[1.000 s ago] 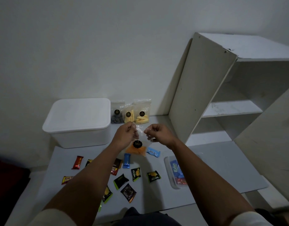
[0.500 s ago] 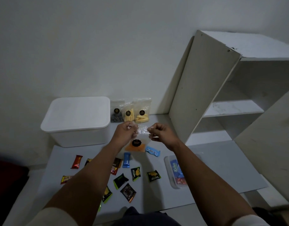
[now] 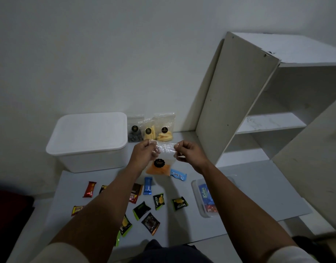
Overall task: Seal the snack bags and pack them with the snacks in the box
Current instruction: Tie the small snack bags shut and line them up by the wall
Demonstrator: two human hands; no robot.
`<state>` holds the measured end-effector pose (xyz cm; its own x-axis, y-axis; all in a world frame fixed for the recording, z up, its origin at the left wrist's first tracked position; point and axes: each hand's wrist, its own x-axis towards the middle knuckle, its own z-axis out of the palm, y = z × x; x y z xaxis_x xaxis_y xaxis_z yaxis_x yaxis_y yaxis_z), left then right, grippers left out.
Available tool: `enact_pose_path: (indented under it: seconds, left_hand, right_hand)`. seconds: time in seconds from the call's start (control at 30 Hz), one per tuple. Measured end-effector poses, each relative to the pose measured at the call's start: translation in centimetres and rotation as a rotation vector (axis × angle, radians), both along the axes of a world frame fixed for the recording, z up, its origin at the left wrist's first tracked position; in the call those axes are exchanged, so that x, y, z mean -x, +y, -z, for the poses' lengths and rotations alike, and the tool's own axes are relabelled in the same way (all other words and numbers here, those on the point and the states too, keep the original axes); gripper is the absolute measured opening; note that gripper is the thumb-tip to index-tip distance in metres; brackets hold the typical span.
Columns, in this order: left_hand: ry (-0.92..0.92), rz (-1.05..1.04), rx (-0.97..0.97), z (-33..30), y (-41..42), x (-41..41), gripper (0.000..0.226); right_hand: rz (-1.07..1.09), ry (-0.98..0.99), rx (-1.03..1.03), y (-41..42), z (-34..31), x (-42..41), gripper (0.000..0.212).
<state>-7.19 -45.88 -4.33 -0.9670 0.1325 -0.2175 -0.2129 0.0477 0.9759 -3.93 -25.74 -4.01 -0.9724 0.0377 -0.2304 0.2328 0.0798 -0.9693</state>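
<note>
Left hand (image 3: 144,152) and right hand (image 3: 188,152) pinching top corners of clear snack bag (image 3: 160,164), each grip clamped on it; bag hanging above table (image 3: 258,188), orange snack at bottom; closed white box (image 3: 87,141) behind-left; wrapped snacks (image 3: 159,201) scattered below

White lidded box (image 3: 87,137); clear snack bag (image 3: 161,162) of orange snacks (black round label); two blue wrappers (image 3: 148,186) on grey surface (image 3: 258,186).

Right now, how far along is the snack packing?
Nothing is packed: the white box is lidded. Both hands, left hand and right hand, pinch the orange snack bag along its top. Three bags and the loose snacks wait.
</note>
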Motion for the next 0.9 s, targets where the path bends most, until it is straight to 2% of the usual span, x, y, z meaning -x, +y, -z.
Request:
enact_pose_path:
  seconds: [0.07,0.2,0.37,0.73,0.9]
  left_hand:
    - [-0.009,0.006,-0.029,-0.2,0.0,0.1,0.021]
    - [0.006,0.051,0.010,-0.2,0.0,0.1,0.021]
    - [0.021,0.051,0.042,0.0,-0.4,0.2,0.020]
    - [0.030,0.115,0.072,0.1,-0.6,-0.2,0.020]
    - [0.043,0.172,0.074,-0.1,-0.7,-0.6,0.023]
  right_hand:
    - [-0.003,-0.006,-0.007,-0.2,-0.1,-0.1,0.016]
    - [-0.038,0.017,-0.081,-0.8,-0.4,-0.1,0.030]
    - [-0.044,0.043,-0.082,-1.5,-0.6,0.1,0.015]
    - [-0.082,0.081,-0.167,-2.8,-0.2,0.6,0.013]
    - [-0.129,0.078,-0.188,-3.0,-0.3,0.6,0.023]
